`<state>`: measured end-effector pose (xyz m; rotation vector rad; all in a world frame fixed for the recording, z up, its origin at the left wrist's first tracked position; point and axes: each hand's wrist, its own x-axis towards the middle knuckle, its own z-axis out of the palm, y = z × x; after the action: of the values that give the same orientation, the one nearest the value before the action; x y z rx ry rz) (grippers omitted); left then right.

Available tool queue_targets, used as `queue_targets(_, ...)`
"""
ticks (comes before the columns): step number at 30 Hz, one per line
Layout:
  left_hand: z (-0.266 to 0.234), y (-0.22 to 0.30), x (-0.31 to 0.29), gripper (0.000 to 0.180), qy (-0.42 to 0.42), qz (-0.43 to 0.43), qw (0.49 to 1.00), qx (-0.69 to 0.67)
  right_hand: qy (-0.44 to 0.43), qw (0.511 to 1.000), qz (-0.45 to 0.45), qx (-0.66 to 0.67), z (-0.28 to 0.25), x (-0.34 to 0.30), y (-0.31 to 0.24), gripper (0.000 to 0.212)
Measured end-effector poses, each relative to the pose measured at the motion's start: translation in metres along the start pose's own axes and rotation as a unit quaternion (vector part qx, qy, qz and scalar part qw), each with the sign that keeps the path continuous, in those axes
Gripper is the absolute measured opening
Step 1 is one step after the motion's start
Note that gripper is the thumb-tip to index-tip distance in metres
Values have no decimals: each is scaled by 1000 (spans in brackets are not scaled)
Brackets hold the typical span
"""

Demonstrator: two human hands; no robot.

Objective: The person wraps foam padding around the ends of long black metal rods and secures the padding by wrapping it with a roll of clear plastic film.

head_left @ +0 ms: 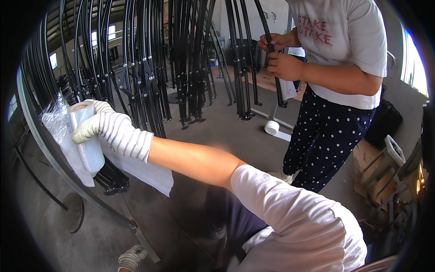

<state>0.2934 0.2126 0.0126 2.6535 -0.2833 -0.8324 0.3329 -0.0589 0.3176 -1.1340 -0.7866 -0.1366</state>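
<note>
My right arm reaches across to the left, and my right hand (111, 131) in a striped knit glove is closed around a roll of clear stretch film (92, 154). The roll stands nearly upright, its cardboard core showing at the top. Crumpled clear film (56, 120) and white foam wrap (147, 174) lie against a bundle of black metal tubes (113, 179) beside it. Low at the bottom edge, my left hand (131, 258), also gloved, shows only in part. Its fingers look slightly apart and bent, with nothing visible in them, near a flat metal bar (148, 247).
Many black tube frames (145, 72) hang in rows ahead. A curved metal rail (50, 136) runs down the left to a round base (73, 213). At right a co-worker (333, 68) handles a hanging tube. A white roll (272, 128) lies on the floor; a stool (385, 163) lies tipped.
</note>
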Motion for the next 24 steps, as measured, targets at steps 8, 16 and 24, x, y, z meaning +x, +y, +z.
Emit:
queue_targets(8, -1, 0, -3, 42, -16, -4, 1000, -13, -4, 1000, -6, 7, 2, 0, 1, 54)
queue_targets(16, -7, 14, -13, 43, -15, 1, 1000, -16, 3, 1000, -8, 12, 1, 1, 3, 56)
queue_targets(24, -6, 16, -11, 46, -28, -26, 999, -8, 12, 1000, -18, -6, 3, 1, 1, 56)
